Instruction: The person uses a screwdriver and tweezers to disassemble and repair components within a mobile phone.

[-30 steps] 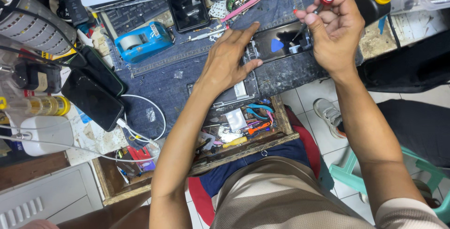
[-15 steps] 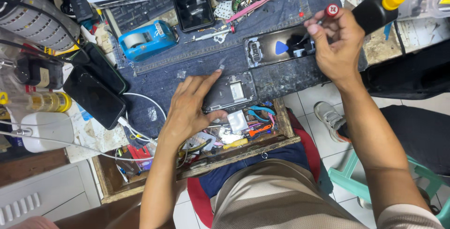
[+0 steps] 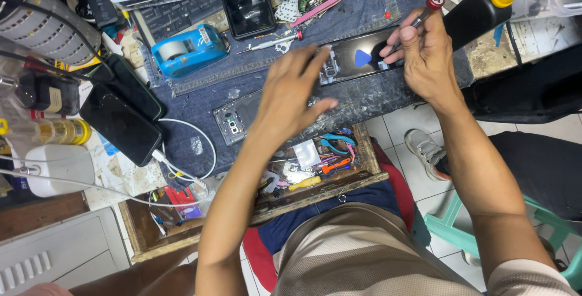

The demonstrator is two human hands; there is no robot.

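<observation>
The right hand (image 3: 427,59) holds a small screwdriver (image 3: 422,14) with a red cap in a pinch grip: fingers pressed together around the thin shaft, cap end up and tilted away, tip pointing down toward the opened phone (image 3: 357,59). This upright pinch suits fine turning, judging by how the tip meets the dark, glossy body. That phone lies flat across the denim mat (image 3: 376,93), long side parallel to the bench (image 3: 521,35) edge, with a blue triangular pick (image 3: 362,58) resting on it just beside the fingers. The left hand (image 3: 291,93) is motion-blurred; its fingers appear spread and loosely extended, palm down, holding nothing, hovering above a second phone frame (image 3: 233,117) that lies flat on the mat, camera cutout exposed. Whether it touches that frame cannot be told. Nearer the body, an open wooden drawer (image 3: 339,184) holds tweezers, cutters and small parts within reach of both hands. Farther out on the left sit a blue tape dispenser (image 3: 188,47), a dark phone (image 3: 121,123) on a white charging cable (image 3: 194,169), and a white adapter (image 3: 57,169). A black squeeze bottle (image 3: 479,11) with a yellow nozzle lies beyond the right hand, well apart from the work
</observation>
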